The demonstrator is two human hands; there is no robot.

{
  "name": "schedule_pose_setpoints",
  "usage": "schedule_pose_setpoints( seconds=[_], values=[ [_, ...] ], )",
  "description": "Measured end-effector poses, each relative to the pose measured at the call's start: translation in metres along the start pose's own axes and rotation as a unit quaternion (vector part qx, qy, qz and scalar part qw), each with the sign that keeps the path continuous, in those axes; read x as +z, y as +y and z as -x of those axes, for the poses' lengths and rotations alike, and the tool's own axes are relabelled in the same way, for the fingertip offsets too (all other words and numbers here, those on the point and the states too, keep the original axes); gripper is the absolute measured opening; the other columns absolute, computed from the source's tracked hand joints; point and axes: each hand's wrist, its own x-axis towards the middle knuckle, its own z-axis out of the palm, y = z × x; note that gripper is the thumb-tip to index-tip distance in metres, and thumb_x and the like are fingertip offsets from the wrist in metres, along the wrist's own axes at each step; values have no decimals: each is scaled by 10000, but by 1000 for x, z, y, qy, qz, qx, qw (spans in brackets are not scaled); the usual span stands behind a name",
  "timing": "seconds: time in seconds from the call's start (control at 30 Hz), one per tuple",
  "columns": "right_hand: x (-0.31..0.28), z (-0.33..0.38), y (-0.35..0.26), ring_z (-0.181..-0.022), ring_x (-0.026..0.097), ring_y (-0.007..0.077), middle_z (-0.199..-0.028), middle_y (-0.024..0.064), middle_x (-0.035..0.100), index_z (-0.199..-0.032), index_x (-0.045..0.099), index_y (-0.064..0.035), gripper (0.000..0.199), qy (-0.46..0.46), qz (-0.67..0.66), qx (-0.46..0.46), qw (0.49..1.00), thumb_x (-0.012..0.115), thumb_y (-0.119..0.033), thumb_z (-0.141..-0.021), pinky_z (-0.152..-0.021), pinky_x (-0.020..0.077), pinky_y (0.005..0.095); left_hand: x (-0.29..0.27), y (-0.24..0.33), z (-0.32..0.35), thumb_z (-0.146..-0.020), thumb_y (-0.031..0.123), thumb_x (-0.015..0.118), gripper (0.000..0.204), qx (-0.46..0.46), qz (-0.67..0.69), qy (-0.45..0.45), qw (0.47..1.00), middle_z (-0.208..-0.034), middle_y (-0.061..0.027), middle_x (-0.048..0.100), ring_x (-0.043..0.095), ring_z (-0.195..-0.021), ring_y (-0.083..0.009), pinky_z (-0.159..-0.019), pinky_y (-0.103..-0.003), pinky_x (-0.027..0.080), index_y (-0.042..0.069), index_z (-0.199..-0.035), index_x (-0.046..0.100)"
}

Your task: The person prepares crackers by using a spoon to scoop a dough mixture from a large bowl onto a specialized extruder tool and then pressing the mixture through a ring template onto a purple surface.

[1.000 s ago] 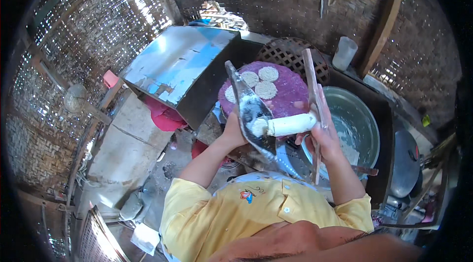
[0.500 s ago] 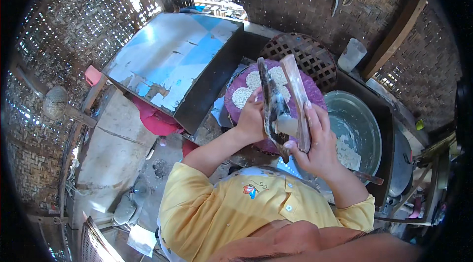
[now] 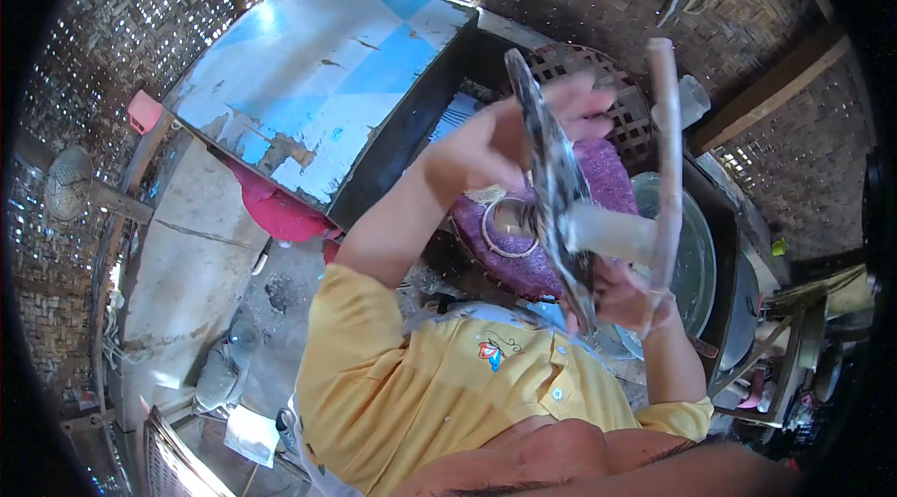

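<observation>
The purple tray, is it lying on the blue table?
No. The purple tray sits in a dark box beside the blue table, behind the left hand.

Inventory, counted by kind:

- Hands: two. Left hand (image 3: 486, 147), raised; right hand (image 3: 621, 296), lower.
- Flat dark speckled pan, seen edge-on: one (image 3: 551, 179), between the hands.
- Pale wooden stick: one (image 3: 665, 161), upright at the right hand.
- Whitish roll of dough: one (image 3: 612, 231), against the pan.
- Purple round tray: one (image 3: 612, 179), partly hidden.
- Ring on the tray: one (image 3: 507, 226).
- Metal basin: one (image 3: 696, 254).
- Woven round basket: one (image 3: 635, 114), behind the tray.
- Clear cup: one (image 3: 693, 100).
- Blue-and-white tilted panel: one (image 3: 327, 77).
- Red plastic item under the panel: one (image 3: 276, 212).
</observation>
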Motion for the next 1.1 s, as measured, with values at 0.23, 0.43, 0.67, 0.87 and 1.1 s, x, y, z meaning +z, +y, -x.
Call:
schedule_pose_setpoints(
  seconds=[0.23, 0.43, 0.67, 0.87, 1.1],
  values=[
    [-4, 12, -13, -1031, 468, 292, -1209, 202, 413, -1329, 202, 8, 1131, -129, -174, 74, 973, 582, -724, -555, -845, 377, 435, 30, 10, -39, -506, 174, 740, 1162, 119, 109, -265, 951, -1410, -220, 80, 189, -1280, -392, -1004, -494, 229, 233, -1391, -10],
    [-5, 16, -17, -1022, 478, 312, -1201, 231, 419, -1323, 198, 37, 1147, -91, -169, 103, 976, 510, -770, -570, -849, 377, 446, -18, -17, -32, -517, -8, 633, 910, 62, 139, -27, 988, -1271, -148, 409, 340, -1234, -289, -1007, -448, 291, 78, -1341, 258],
    [-15, -2, -21, -992, 525, 379, -1181, 277, 440, -1306, 227, 74, 1033, 38, -76, 176, 981, 401, -733, -684, -863, 395, 478, -80, -54, -7, -817, 398, 542, 418, 28, 298, 163, 940, -991, -120, 590, 533, -1029, -296, -868, -435, 449, 38, -1028, 562],
    [-22, 0, -19, -982, 528, 375, -1161, 271, 459, -1307, 254, 45, 974, 37, -39, 210, 976, 462, -682, -692, -844, 401, 485, -77, -59, 14, -812, 494, 500, 440, 43, 291, 233, 927, -892, -104, 620, 569, -933, -293, -774, -418, 483, 78, -857, 635],
    [-22, -26, -5, -871, 586, 272, -1045, 204, 548, -1176, 424, 33, 720, 49, -53, 174, 982, 515, -541, -750, -752, 470, 352, -88, -30, 20, -822, 528, 453, 462, 54, 246, 266, 931, -840, -111, 625, 595, -850, -305, -733, -427, 491, 96, -795, 613]
  ],
)
